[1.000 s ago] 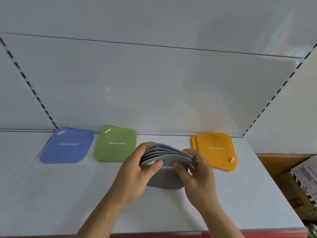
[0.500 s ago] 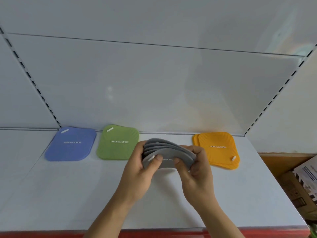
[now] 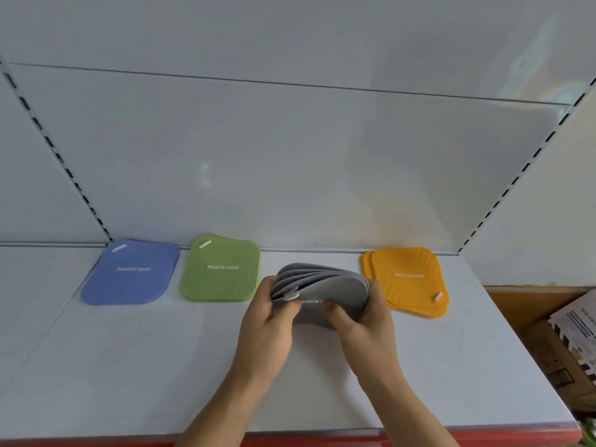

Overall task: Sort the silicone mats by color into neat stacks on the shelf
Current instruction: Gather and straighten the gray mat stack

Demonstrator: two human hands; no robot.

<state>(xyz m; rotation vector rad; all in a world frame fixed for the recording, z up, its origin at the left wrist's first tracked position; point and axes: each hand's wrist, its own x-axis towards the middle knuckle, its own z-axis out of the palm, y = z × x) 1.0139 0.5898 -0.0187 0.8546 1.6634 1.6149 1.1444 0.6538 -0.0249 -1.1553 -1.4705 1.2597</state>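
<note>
A fanned bundle of several grey silicone mats (image 3: pixel 325 285) is held over the middle of the white shelf (image 3: pixel 129 366). My left hand (image 3: pixel 267 321) grips its left edge, thumb on top beside a white tab. My right hand (image 3: pixel 361 321) grips the right edge, thumb pressed on the front mat. Along the shelf's back lie a blue mat (image 3: pixel 132 272), a green mat (image 3: pixel 222 269) and an orange stack (image 3: pixel 408 279) of at least two mats, slightly offset.
The shelf's white back panel rises right behind the mats, with slotted uprights at both sides. A red strip edges the shelf front (image 3: pixel 322 438). Cardboard boxes (image 3: pixel 564 346) sit low at the right beyond the shelf end.
Both hands have carried the grey bundle a little farther back, between the green and orange mats. The mats on the shelf have not moved.
</note>
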